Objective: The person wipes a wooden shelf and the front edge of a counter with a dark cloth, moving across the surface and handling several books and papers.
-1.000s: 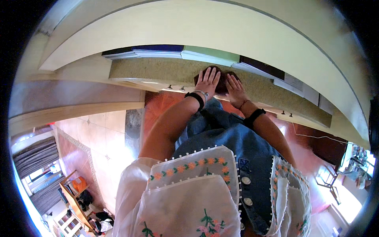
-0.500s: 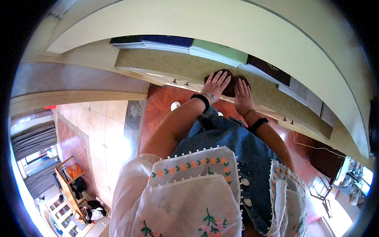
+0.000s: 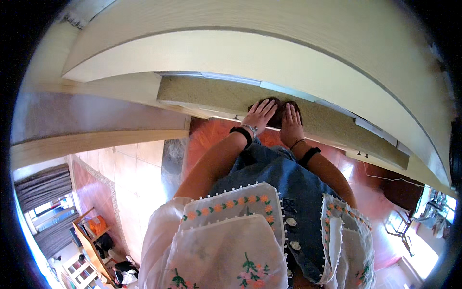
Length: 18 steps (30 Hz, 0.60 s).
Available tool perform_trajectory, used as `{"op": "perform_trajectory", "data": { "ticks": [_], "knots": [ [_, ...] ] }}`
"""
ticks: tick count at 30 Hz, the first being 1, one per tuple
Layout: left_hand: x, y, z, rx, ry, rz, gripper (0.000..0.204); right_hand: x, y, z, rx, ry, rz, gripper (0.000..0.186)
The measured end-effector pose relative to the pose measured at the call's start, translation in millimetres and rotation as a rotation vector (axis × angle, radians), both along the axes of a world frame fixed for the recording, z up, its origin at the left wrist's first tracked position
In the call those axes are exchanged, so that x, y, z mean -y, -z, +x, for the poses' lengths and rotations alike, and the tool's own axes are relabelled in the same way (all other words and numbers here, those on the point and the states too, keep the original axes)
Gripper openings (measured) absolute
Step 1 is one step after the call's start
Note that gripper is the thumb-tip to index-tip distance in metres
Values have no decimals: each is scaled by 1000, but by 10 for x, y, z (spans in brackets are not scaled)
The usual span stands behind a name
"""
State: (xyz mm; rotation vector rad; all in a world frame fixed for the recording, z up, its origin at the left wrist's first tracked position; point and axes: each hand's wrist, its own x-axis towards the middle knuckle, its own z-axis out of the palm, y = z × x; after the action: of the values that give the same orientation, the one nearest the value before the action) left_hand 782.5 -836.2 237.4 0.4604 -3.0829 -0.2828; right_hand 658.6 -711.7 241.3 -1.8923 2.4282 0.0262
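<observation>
A dark brown, soft-looking piece of cloth [image 3: 275, 120] lies bunched at the front edge of a speckled beige countertop [image 3: 207, 98]. My left hand [image 3: 260, 116] rests flat on its left part with fingers stretched out. Beside it, my right hand [image 3: 291, 127] lies flat on the right part, fingers straight and pointing away from me. Neither hand is wrapped round the cloth, and much of it is hidden beneath them.
Over the counter juts a pale cabinet or shelf edge [image 3: 231, 50]. Behind the counter's surface, thin books or booklets [image 3: 288, 90] stand in a row, mostly covered by that edge. Below are drawer handles [image 3: 361, 154]. At the lower left stands a wooden chair [image 3: 89, 241].
My view has shifted, so the overhanging edge now covers more of the books. Both hands stay on the cloth and appear slightly lower in the picture.
</observation>
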Motion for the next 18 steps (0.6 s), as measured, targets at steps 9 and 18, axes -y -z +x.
{"op": "perform_trajectory", "data": {
  "ticks": [9, 18],
  "knots": [
    [663, -31, 623, -46, 38, 1, 60, 641, -84, 557, -61, -32, 110, 51],
    [1389, 34, 1431, -40, 9, -37, 63, 1378, -158, 1277, -96, -146, 99, 50]
  ]
}}
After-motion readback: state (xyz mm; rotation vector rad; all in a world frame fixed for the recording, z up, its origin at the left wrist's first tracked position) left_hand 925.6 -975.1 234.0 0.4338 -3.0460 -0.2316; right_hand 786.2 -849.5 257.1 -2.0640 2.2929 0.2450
